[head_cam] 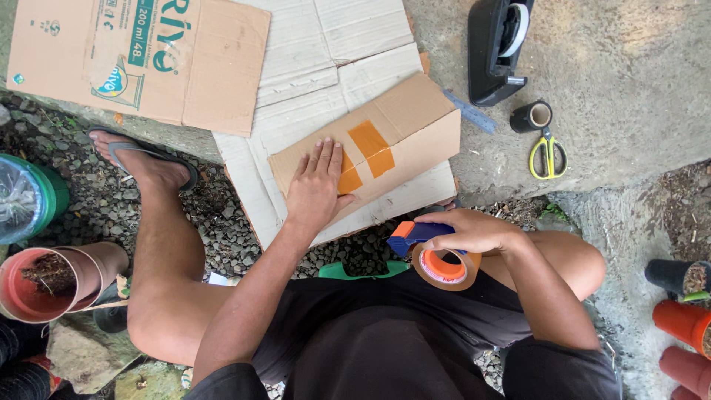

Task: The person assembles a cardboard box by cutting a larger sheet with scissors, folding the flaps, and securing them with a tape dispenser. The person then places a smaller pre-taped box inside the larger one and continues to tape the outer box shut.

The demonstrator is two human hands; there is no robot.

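We note the folded cardboard piece [385, 141], long axis running near-left to far-right, pinned flat on the floor by our spread left hand [317, 189], while our right hand [470, 230], nearer us, grips the tape dispenser [437, 255].

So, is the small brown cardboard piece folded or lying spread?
Folded: the cardboard piece shows a crease with orange tape strips across it, under the left hand.

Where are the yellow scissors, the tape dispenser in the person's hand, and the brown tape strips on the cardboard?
Yellow scissors [548, 155]: head view, on the handles.
Tape dispenser [443, 265]: head view, on the tape roll's orange core, under the right hand.
Brown tape strips [372, 147]: head view, on the upper strip's middle.
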